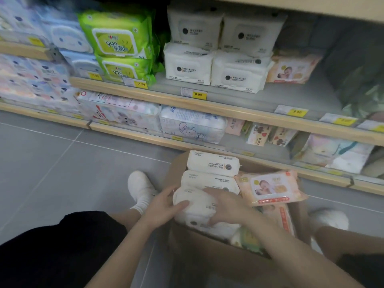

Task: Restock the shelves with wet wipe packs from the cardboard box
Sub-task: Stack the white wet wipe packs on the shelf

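Both hands are holding one soft white wet wipe pack [195,201] lying on top inside the brown cardboard box [207,246] on the grey floor: the left hand [164,206] is gripping its left end, and the right hand [224,206] is lying over its top with curled fingers. White packs of the same kind [214,65] are standing on the wooden shelf [166,96] above.

Both hands [164,206] [224,206] grip white wipe pack [197,202] in cardboard box [207,246].
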Motion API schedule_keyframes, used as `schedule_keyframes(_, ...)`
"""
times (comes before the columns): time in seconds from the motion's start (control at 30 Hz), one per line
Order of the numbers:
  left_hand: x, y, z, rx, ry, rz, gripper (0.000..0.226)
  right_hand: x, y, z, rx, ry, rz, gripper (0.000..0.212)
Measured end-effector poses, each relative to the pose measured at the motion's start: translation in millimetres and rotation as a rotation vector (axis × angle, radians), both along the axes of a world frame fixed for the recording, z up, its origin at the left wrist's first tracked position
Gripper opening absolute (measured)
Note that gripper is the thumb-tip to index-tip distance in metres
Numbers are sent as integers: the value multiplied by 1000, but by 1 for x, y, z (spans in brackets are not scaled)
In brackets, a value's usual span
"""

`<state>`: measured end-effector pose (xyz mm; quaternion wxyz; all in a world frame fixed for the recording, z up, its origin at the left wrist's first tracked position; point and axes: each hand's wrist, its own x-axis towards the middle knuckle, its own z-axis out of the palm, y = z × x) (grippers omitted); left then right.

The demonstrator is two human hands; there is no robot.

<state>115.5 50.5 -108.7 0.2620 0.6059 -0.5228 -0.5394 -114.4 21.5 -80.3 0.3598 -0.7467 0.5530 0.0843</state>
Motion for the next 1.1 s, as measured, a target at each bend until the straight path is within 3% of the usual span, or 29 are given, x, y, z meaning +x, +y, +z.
schedule_keyframes(0.07, -9, -7, 22, 80, 159, -16, 56, -10, -11, 32, 84, -94, -47, 96)
schedule_keyframes(0.17, -27, -13, 53, 99, 317, -47, 45, -27, -25, 76, 188, -234, -88, 73)
schedule_keyframes(0.3, -52, -21, 72, 54, 261, 108, 30, -41, -30, 98, 263, -312, -118, 59)
schedule_keyframes(0.53, -83, -21, 69, 133, 202, 20, 42, -56, -17, 82, 269, -288, -167, 78)
schedule_keyframes(0.67, -96, -39, 51, -47, -37, -151, 55, -95, -8, 83, 186, -290, -350, 88)
schedule_keyframes(0.77, -93, -58, 24, -232, -390, -356, 111, -135, -4, 83, 112, -257, -509, 83)
schedule_keyframes(0.83, -92, -71, 4, -301, -693, -562, 133, -160, -1, 77, 55, -228, -608, 92)
schedule_keyframes(0.93, -93, -81, -20, -370, -948, -753, 110, -184, 6, 70, 49, -283, -705, 94)
schedule_keyframes(1.1, -93, -94, -34, -477, -1075, -782, 98, -201, 12, 50, 50, -346, -809, 82)
